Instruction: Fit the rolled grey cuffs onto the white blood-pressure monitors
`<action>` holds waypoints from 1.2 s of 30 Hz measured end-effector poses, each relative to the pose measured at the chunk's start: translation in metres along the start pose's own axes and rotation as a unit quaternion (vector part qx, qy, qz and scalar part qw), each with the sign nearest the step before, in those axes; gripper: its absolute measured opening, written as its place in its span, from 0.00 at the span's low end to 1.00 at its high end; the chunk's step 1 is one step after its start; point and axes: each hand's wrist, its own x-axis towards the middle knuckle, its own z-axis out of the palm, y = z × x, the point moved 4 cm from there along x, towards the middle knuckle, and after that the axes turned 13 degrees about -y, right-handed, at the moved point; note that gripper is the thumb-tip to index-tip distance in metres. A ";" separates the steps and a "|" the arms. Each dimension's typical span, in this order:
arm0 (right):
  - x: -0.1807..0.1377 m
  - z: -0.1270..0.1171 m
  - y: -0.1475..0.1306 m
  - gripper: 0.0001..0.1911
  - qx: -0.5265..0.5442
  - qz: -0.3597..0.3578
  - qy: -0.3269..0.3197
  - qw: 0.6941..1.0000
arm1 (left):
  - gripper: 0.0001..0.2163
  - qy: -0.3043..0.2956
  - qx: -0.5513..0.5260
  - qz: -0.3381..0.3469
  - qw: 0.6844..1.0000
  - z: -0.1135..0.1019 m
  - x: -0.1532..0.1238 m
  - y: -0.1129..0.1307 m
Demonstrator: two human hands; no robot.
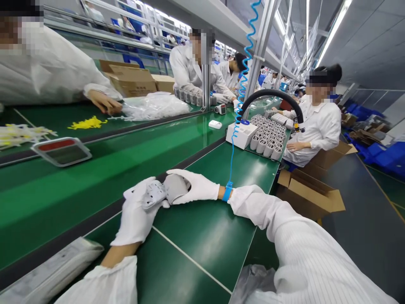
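Both my hands wear white gloves and sit low in the middle of the view, above a dark green bench mat [202, 236]. My left hand [136, 217] grips a white moulded plastic part with small openings [154, 194]. My right hand [193, 188] holds a curved grey plastic shell [175, 188] against that part. I cannot tell whether the two pieces are joined. A blue anti-static wrist strap [227, 191] circles my right wrist, and its coiled blue cord [236, 131] rises toward a metal post.
A green conveyor belt [95, 147] runs beyond the mat. Past it stand rows of grey cylindrical parts [265, 135] and a white box [241, 134]. A cardboard box [308, 194] stands at the right. Co-workers in white coats sit around, and one co-worker's hand [103, 101] rests near a plastic bag [155, 106].
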 end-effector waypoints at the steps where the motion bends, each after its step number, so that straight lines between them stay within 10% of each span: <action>1: -0.001 0.000 -0.001 0.49 0.000 -0.002 0.007 1.000 | 0.22 -0.021 -0.010 -0.014 1.000 0.002 -0.001 -0.002; 8: -0.005 0.000 -0.001 0.50 0.042 0.006 0.032 0.999 | 0.31 -0.125 -0.006 -0.032 0.992 0.016 -0.010 -0.002; 36: -0.014 0.005 -0.017 0.44 -0.045 -0.015 0.085 0.995 | 0.36 -0.114 -0.006 0.006 0.993 0.016 -0.009 -0.013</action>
